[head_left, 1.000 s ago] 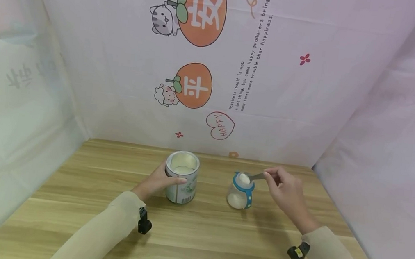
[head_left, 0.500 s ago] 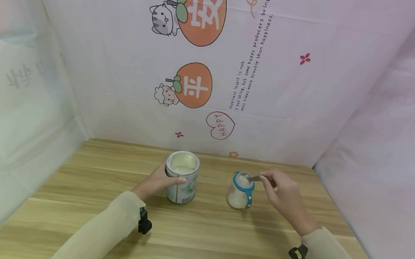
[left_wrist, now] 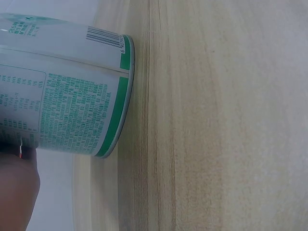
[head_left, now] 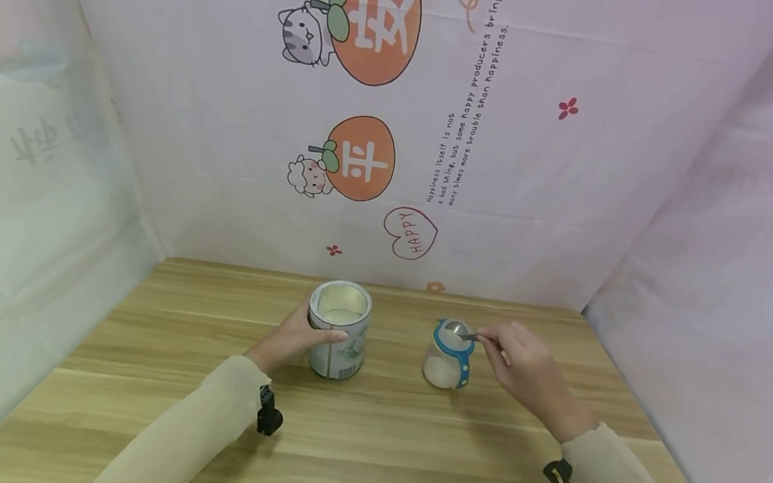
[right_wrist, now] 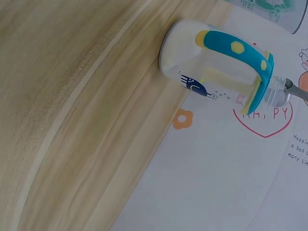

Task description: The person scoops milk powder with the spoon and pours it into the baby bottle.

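Note:
An open tin of white powder [head_left: 338, 329] [left_wrist: 62, 91] stands upright on the wooden table [head_left: 369, 439]. My left hand [head_left: 295, 335] grips its left side. To its right stands a small clear baby bottle [head_left: 449, 354] [right_wrist: 216, 65] with blue handles and white powder at its bottom. My right hand [head_left: 519, 360] pinches the handle of a metal spoon [head_left: 469, 335] [right_wrist: 294, 90]. The spoon's bowl sits in the bottle's open mouth.
Plastic sheeting printed with cartoons [head_left: 372, 87] closes in the table at the back and both sides. Small black cameras hang at my left wrist [head_left: 268, 414] and right wrist [head_left: 558, 473].
The spoon, heaped with powder above the bottle a second ago, has tipped and lowered into the bottle's mouth, and its powder is gone from view. My left hand and the tin have not moved.

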A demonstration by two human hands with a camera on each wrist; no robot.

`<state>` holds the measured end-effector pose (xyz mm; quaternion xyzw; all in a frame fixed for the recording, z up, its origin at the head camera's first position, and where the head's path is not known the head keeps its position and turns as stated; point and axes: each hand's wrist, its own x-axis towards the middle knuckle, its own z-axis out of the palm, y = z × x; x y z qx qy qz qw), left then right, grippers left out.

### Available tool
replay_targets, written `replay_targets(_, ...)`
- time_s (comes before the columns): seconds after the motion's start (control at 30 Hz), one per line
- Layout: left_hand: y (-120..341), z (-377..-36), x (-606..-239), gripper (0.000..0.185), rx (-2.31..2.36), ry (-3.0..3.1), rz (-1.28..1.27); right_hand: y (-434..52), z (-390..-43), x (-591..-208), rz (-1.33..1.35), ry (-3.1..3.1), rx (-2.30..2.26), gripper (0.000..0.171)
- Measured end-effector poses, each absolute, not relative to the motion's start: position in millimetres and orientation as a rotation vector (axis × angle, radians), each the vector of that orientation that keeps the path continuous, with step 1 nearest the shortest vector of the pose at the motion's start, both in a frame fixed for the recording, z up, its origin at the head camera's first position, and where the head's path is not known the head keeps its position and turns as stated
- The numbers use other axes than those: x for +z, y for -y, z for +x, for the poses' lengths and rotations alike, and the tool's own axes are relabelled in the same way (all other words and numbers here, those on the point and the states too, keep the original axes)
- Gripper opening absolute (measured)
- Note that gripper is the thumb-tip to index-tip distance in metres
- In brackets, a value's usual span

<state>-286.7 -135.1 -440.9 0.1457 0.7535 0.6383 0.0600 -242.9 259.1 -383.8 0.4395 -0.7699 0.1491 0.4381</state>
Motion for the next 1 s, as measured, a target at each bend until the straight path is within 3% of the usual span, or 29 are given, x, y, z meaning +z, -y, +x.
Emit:
replay_targets(0.57, 134.4, -285.8, -438.0, 0.094, 1.946, -2.268, 0.464, -257.7, -240.8, -377.0, 1.197, 1.772, 0.256, 0.033)
replay_targets(1.0, 136.1, -288.6, -439.7, 0.095, 1.942, -2.266, 0.463, -262.7, -241.1, -377.0, 1.088, 1.839, 0.310, 0.036)
